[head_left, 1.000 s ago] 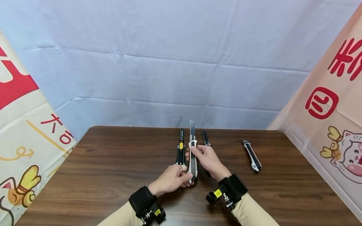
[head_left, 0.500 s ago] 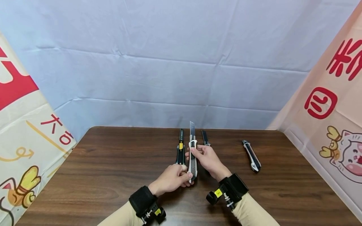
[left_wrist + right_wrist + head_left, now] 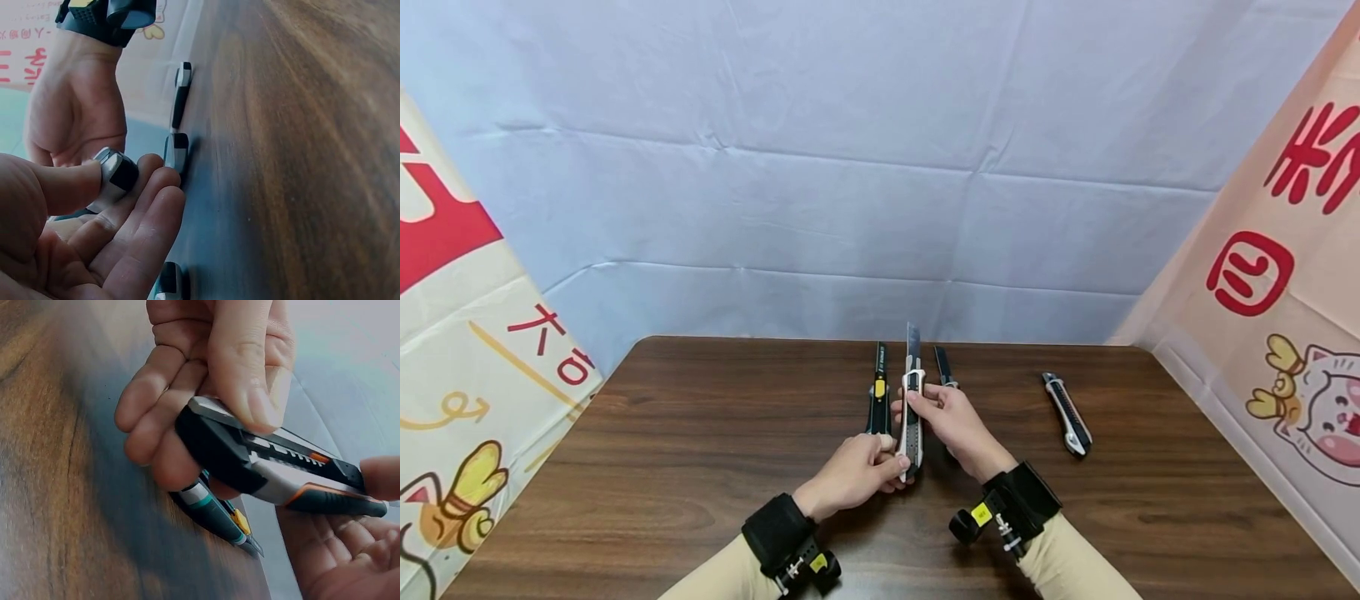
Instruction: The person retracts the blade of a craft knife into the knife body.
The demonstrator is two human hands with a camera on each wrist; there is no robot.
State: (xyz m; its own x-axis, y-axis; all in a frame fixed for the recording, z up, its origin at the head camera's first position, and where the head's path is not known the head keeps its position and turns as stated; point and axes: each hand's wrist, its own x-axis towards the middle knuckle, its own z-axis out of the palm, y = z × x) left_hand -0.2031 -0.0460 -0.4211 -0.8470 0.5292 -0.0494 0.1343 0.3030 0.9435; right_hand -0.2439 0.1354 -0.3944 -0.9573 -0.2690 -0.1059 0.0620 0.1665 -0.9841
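Observation:
A white and black utility knife (image 3: 912, 429) is held above the table between both hands, its blade (image 3: 913, 346) extended and pointing away. My left hand (image 3: 850, 475) pinches the rear end between thumb and fingers, also seen close in the left wrist view, where the black and silver knife butt (image 3: 119, 174) shows. Toward the front my right hand (image 3: 957, 425) grips the body, thumb by the slider (image 3: 344, 472). Behind the left hand lies a dark green utility knife (image 3: 879, 392) with a yellow slider. Another utility knife (image 3: 945, 367) is partly hidden behind the right hand.
One more black and white utility knife (image 3: 1067, 414) lies at an angle on the right of the brown wooden table (image 3: 730, 417). A pale blue cloth (image 3: 850, 208) hangs behind the far edge, with printed cloths on both sides.
The held knife has tilted slightly, its blade tip shifting a little right and its rear end a little away. Both hands keep their hold; the other knives stay put.

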